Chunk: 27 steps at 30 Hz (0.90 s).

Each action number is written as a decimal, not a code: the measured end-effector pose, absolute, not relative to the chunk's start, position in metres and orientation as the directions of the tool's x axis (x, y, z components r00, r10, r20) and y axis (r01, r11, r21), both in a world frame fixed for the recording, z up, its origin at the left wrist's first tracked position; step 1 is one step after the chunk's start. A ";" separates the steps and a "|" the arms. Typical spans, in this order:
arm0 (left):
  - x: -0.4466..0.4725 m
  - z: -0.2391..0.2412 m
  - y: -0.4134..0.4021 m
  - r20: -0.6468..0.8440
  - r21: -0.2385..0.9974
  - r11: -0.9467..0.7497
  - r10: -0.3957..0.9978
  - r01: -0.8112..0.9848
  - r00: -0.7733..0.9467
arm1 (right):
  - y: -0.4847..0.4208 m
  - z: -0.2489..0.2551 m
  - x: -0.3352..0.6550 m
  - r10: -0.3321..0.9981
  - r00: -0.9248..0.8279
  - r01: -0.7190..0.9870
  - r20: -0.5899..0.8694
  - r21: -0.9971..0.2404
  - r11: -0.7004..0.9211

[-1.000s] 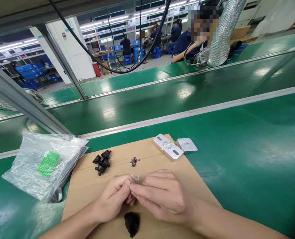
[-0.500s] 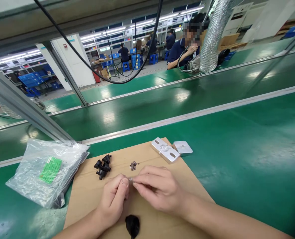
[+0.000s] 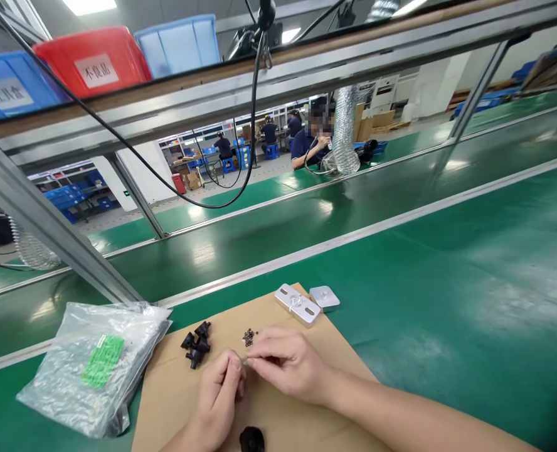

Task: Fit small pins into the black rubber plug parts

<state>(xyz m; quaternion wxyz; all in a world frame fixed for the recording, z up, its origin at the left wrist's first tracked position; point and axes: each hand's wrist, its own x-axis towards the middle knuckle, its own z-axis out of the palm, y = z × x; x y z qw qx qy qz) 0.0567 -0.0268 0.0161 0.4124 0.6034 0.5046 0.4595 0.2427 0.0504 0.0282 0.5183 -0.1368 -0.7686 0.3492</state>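
My left hand (image 3: 222, 392) is closed, its thumb and forefinger pinched together over the cardboard sheet (image 3: 175, 402). My right hand (image 3: 290, 364) meets it fingertip to fingertip, pinching too. Between them shows a tiny light-coloured piece (image 3: 245, 361), mostly hidden by the fingers and too small to name. Just beyond the fingertips lies a small pile of dark rings (image 3: 249, 338). Several black plastic fittings (image 3: 198, 344) are grouped left of the pile. Near the bottom edge, below my hands, sits a rounded black part (image 3: 251, 439), partly cut off.
A silvery slotted metal block (image 3: 297, 304) and a smaller square one (image 3: 324, 297) stand at the cardboard's far corner. A clear plastic bag with a green label (image 3: 102, 361) lies left. Overhead runs a shelf with bins (image 3: 95, 59) and a hanging black cable (image 3: 203, 205). A person (image 3: 309, 141) sits across.
The view has tilted up, bringing the shelf bins into sight and shifting the bench lower. My hands stay together, fingertips pinched, with the tiny piece now less visible.
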 end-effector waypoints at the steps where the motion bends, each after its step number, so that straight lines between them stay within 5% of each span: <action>1: 0.057 0.017 -0.026 0.134 0.964 -0.143 0.989 0.226 0.055 | 0.051 0.027 0.242 0.569 -0.443 -0.154 0.693 -0.683 0.713; 20: 0.060 0.012 -0.021 0.174 0.940 -0.176 0.984 0.291 0.033 | 0.053 0.022 0.238 0.585 -0.488 -0.085 0.648 -0.702 0.707; 23: 0.052 0.015 -0.016 0.356 0.813 -0.338 0.933 0.475 0.056 | 0.054 0.020 0.239 0.606 -0.469 -0.074 0.642 -0.713 0.698; 25: 0.037 0.022 -0.013 0.542 0.618 -0.445 0.838 0.648 0.059 | 0.057 0.018 0.239 0.637 -0.448 -0.064 0.628 -0.733 0.677; 27: 0.022 0.033 -0.012 0.644 0.403 -0.372 0.764 0.836 0.029 | 0.061 0.017 0.238 0.664 -0.424 -0.039 0.616 -0.745 0.666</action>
